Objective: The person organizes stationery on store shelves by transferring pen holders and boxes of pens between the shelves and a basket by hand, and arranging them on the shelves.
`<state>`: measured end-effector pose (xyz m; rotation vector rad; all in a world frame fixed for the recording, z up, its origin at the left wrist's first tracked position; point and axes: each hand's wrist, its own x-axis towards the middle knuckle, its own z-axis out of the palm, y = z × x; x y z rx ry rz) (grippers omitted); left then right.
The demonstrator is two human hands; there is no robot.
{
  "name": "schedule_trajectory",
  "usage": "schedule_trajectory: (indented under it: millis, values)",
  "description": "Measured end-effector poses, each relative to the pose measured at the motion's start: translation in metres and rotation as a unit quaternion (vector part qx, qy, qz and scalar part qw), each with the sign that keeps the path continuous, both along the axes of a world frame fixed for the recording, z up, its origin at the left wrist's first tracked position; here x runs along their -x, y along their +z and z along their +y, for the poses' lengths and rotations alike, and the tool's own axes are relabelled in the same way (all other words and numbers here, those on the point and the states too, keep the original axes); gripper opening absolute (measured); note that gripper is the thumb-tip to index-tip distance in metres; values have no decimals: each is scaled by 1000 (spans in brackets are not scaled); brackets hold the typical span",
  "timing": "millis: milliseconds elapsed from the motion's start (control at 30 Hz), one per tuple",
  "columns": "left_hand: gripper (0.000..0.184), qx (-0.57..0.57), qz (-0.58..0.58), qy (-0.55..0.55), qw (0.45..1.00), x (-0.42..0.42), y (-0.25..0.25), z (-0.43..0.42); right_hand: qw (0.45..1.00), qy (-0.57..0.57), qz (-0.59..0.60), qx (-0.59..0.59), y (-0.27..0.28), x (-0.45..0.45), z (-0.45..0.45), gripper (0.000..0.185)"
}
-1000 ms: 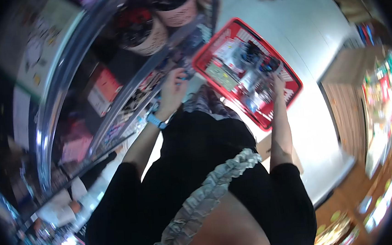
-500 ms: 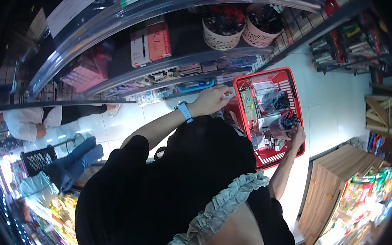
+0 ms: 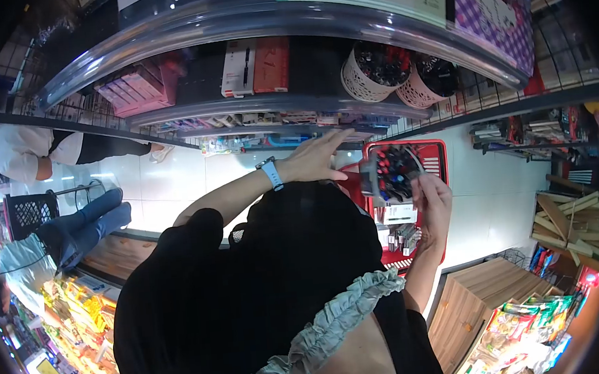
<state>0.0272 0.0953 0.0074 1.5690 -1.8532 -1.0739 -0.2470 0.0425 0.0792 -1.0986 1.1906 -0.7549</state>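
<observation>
My right hand grips the edge of a clear plastic tub, raised over the red shopping basket. Many small dark, red and blue items, which look like pens, fill the tub. Below it in the basket lie a white box and several small dark-and-silver packs. My left hand, with a light blue watch strap at the wrist, is held out by the basket's left side near the shelf. Its fingers are apart and hold nothing.
In front is a shelf unit with a red box, a white box and two white perforated baskets of dark items. A wooden cabinet stands at lower right. People are on the left, beside a black basket cart.
My right hand has lifted the clear tub up out of the red basket and drawn it left. My left hand has spread its fingers near the shelf. The view has shifted slightly.
</observation>
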Motion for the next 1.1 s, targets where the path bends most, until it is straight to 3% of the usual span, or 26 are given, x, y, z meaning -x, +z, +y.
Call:
schedule_trajectory:
  millis: [200, 300, 333, 433, 567, 600, 733, 933, 1067, 1100]
  values:
    - [104, 80, -6, 112, 990, -44, -5, 19, 987, 148, -16, 51, 22, -106, -21, 15]
    - [105, 61, 104, 163, 979, -60, 6, 18, 981, 174, -26, 79, 26, -147, -34, 15]
    - [103, 115, 76, 179, 974, -63, 11, 14, 979, 180, -30, 88, 26, -159, -39, 15]
    - [101, 185, -9, 234, 955, -71, -8, -1, 976, 165, -31, 136, 26, -191, -56, 15]
    - [102, 210, 42, 274, 938, -77, -7, -29, 960, 161, 29, 226, 20, -223, -83, 18]
    - [105, 255, 22, 282, 925, -79, -11, -37, 964, 161, -16, 211, 12, -228, -90, 18]
    - [110, 220, 26, 323, 920, -80, -24, -61, 965, 104, -99, 219, -32, -252, -110, 25]
    - [101, 298, -56, 338, 891, -86, -43, -89, 936, 116, 95, 317, -30, -245, -107, 30]
    - [86, 256, -2, 296, 920, -97, -40, -107, 839, 112, 216, 487, -29, -228, -85, 28]
    - [83, 237, -3, 296, 925, -97, -36, -105, 837, 129, 234, 477, -32, -227, -84, 28]
